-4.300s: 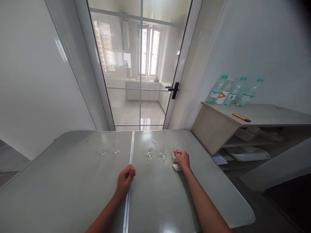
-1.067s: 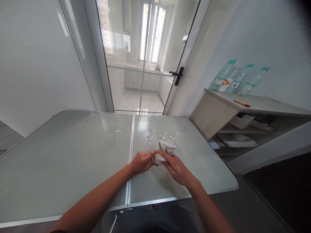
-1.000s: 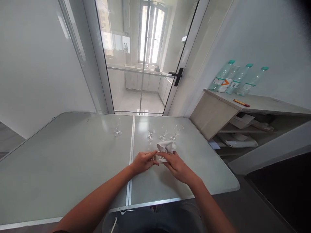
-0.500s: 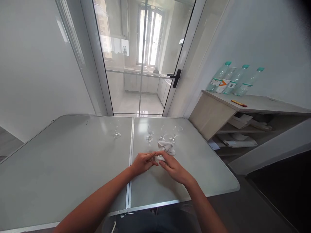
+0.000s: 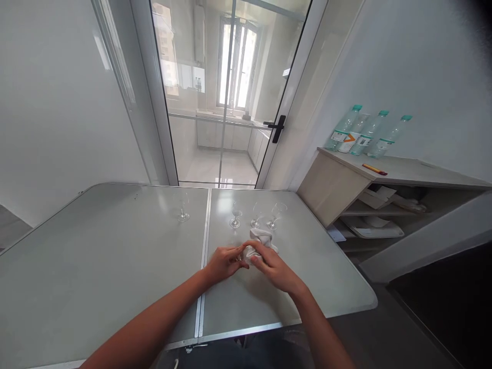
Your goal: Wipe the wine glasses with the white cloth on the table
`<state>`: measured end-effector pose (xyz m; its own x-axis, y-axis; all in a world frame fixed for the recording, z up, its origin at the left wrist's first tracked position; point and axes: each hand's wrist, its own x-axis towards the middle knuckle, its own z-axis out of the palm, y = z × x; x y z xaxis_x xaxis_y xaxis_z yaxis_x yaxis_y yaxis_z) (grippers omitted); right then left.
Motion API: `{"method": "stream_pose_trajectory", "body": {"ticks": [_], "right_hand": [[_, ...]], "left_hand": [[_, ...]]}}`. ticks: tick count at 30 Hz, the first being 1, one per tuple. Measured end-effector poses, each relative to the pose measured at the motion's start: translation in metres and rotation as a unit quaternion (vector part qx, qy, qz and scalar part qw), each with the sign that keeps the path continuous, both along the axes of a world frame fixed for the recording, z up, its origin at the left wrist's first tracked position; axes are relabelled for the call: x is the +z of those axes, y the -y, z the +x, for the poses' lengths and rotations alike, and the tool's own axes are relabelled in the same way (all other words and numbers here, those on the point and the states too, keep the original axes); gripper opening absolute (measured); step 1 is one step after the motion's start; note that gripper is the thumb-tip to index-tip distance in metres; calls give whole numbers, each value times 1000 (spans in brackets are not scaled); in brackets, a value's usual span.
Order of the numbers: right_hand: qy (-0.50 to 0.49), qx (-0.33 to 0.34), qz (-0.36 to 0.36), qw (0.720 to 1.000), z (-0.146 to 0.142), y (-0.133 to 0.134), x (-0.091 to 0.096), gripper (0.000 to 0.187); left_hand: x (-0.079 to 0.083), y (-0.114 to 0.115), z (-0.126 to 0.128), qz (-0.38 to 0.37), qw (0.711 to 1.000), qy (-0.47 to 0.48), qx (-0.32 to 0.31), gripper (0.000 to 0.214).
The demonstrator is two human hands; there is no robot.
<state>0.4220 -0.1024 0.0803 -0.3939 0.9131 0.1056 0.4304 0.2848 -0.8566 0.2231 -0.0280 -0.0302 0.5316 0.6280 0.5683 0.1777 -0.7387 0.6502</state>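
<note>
"What's in those hands?"
"The left hand (image 5: pixel 223 265) grips a clear glass (image 5: pixel 240 258), mostly hidden; the right hand (image 5: pixel 274 267) clutches a white cloth (image 5: pixel 262 237) against it, over the table (image 5: pixel 115 266). Whether any cloth is inside, I can't tell."
"And the rest?"
"Four stemmed glasses (image 5: pixel 234 223) stand beyond: one left of the seam (image 5: pixel 206 230), three right. Three teal-capped bottles (image 5: pixel 363 143) stand on the cabinet (image 5: pixel 317 187)."

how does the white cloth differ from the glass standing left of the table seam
The cloth is opaque and the glass see-through. The cloth is crumpled, while the glass keeps a stemmed shape. The cloth is in the right hand; the glass stands upright on the table, untouched.
</note>
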Motion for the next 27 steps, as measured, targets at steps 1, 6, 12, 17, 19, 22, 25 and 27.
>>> {"method": "stream_pose_trajectory", "body": {"ticks": [1, 6, 12, 17, 19, 22, 25, 27], "right_hand": [[30, 2, 9, 1000, -4, -1, 3, 38], [64, -45, 25, 997, -19, -10, -2, 40], [-130, -93, -46, 986, -11, -22, -25, 47], [-101, -45, -25, 994, -3, -24, -22, 37], [-35, -24, 13, 999, -5, -22, -18, 35], [91, -39, 79, 992, -11, -18, -20, 36], [174, -90, 140, 970, -14, -14, -29, 43], [173, -66, 160, 970, -10, -12, -35, 49]], "left_hand": [[0, 0, 0, -5, 1000, 5, 0, 32], [-6, -4, 0, 4, 998, 49, 28, 40], [-7, -5, -5, 20, 997, 16, 76, 45], [-5, -3, -2, -15, 998, 36, 50, 46], [-4, -3, -1, -31, 998, 37, 34, 42], [-4, -3, -1, -21, 999, 32, 36, 33], [-5, -3, -2, -9, 998, 31, 49, 31], [-5, -4, -3, -18, 998, 32, 47, 32]]}}
